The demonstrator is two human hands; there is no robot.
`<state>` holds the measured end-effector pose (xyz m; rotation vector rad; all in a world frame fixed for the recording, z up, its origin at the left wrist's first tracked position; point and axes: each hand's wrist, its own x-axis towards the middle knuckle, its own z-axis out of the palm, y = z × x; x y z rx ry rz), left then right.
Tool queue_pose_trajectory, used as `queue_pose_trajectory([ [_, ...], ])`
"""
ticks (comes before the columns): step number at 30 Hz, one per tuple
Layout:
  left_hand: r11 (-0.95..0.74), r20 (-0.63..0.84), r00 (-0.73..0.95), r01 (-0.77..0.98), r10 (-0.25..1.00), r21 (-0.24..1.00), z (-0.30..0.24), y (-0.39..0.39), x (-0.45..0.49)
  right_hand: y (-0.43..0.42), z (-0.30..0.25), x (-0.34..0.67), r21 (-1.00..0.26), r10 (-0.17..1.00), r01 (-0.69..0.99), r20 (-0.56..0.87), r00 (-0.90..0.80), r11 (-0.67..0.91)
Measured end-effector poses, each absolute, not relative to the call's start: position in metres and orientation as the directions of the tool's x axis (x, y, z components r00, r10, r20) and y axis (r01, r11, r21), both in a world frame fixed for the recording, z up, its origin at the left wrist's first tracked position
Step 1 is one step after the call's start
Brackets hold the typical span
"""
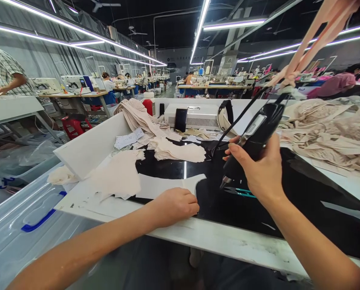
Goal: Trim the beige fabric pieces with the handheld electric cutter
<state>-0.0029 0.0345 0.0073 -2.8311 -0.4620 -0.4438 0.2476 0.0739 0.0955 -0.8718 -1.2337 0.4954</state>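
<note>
My right hand [261, 165] is wrapped round a black handheld power tool [255, 133] with a metal tip, hanging from knotted pink fabric strips [306, 44]. The tip points down just above the black tabletop [216, 205]. Under that tip lies a pair of teal-handled thread snips [240, 192]. At the table's front edge my left hand [176, 205] is closed, fingers curled down on the right end of a white curved fabric piece [161, 185]; its fingertips are hidden. Left of it, a stack of cream fabric pieces [116, 173] overlaps the white piece.
More cream pieces [180, 150] lie behind, before a white metal box [198, 114] with a phone [180, 119] leaning on it. Heaped beige fabric [333, 129] covers the right side. A white board [89, 145] stands at the left, above plastic bins [25, 249]. Other people work further back.
</note>
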Motion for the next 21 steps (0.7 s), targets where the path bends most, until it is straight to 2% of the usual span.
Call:
queue_pose_trajectory([
  [2, -0.92, 0.332, 0.903, 0.347, 0.274, -0.185, 0.004, 0.034, -0.002, 0.063, 0.096, 0.245, -0.782, 0.735, 0.149, 0.62, 0.274, 0.605],
  [4, -0.914, 0.361, 0.876, 0.385, 0.318, -0.13, 0.001, 0.034, -0.002, 0.05, 0.093, 0.239, -0.767, 0.721, 0.151, 0.639, 0.269, 0.623],
  [6, -0.9, 0.384, 0.831, 0.435, 0.402, -0.001, 0.001, 0.034, -0.002, 0.037, 0.087, 0.231, -0.759, 0.713, 0.094, 0.641, 0.285, 0.644],
  [10, -0.813, 0.363, 0.732, 0.476, 0.577, 0.335, 0.006, 0.032, -0.003, 0.017, 0.075, 0.209, -0.733, 0.716, -0.087, 0.621, 0.318, 0.674],
  [12, -0.762, 0.346, 0.695, 0.471, 0.63, 0.444, 0.009, 0.031, -0.004, 0.012, 0.072, 0.199, -0.716, 0.714, -0.136, 0.622, 0.322, 0.685],
  [15, -0.721, 0.328, 0.671, 0.461, 0.665, 0.518, 0.011, 0.03, -0.004, 0.013, 0.07, 0.188, -0.692, 0.703, -0.175, 0.627, 0.337, 0.701],
  [21, -0.701, 0.317, 0.659, 0.465, 0.682, 0.541, 0.008, 0.029, -0.002, 0.022, 0.064, 0.18, -0.679, 0.688, -0.165, 0.642, 0.338, 0.715],
])
